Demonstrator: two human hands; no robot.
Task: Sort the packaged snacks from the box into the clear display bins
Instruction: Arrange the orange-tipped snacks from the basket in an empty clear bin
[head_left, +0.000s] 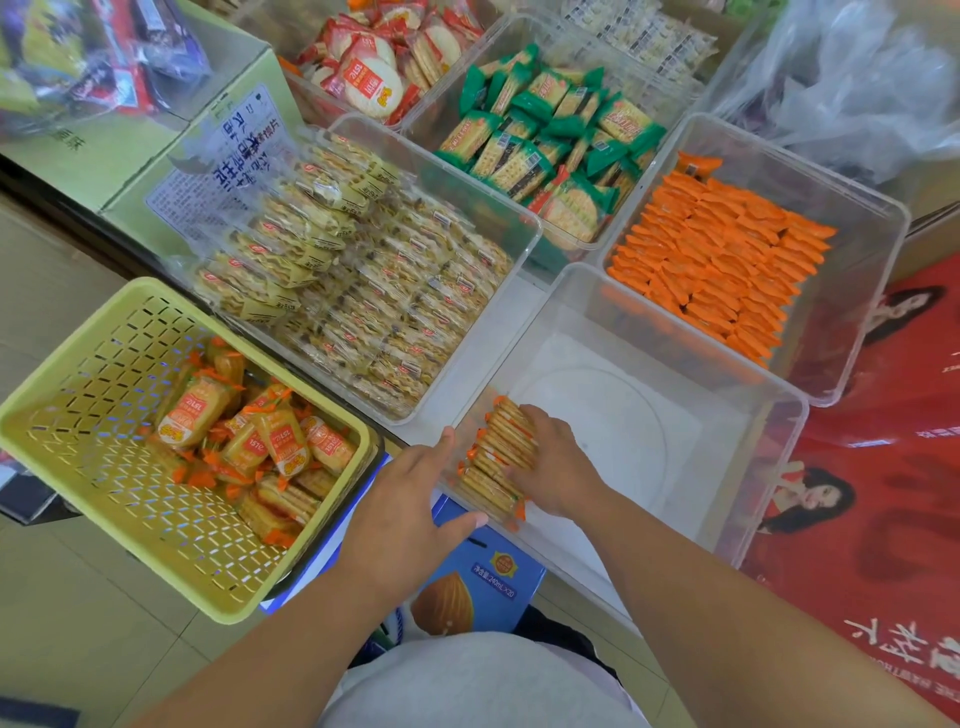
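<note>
The right hand (556, 462) lies with fingers flat on a row of cracker packets (493, 447), which stand on edge inside the near clear bin (685, 336), tight against its left wall. The left hand (410, 499) is spread, fingers straight, pressed against the outside of that same wall. The rest of this bin's floor is bare. To the left, a yellow basket (67, 379) holds a loose heap of orange-wrapped packets (280, 441). A blue carton (478, 577) sits under the bin's near corner. Other clear bins behind are stocked with snacks.
</note>
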